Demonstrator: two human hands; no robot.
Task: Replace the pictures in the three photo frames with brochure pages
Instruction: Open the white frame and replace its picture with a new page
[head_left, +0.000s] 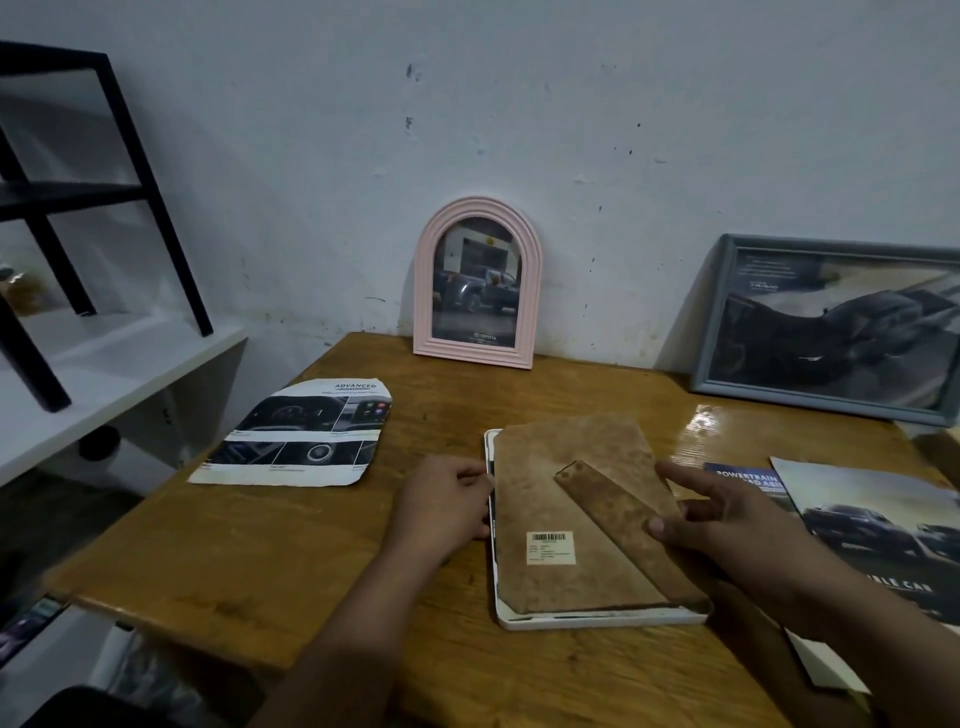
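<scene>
A white photo frame (597, 621) lies face down on the wooden table (291, 561), its brown backing board (540, 483) with a stand strip and barcode label facing up. My left hand (447, 501) rests against the frame's left edge, fingers curled on it. My right hand (727, 519) hovers over the board's right side, fingers spread, thumb touching the stand strip. A pink arched frame (478, 283) with a truck picture leans on the wall behind. A grey frame (831, 327) with a car picture leans at the right. An arch-cut brochure page (296, 434) lies to the left.
Brochure pages (878, 525) lie at the table's right edge, partly under my right forearm. A white shelf (104, 364) with a black metal rack (78, 197) stands to the left. The wall runs close behind the table.
</scene>
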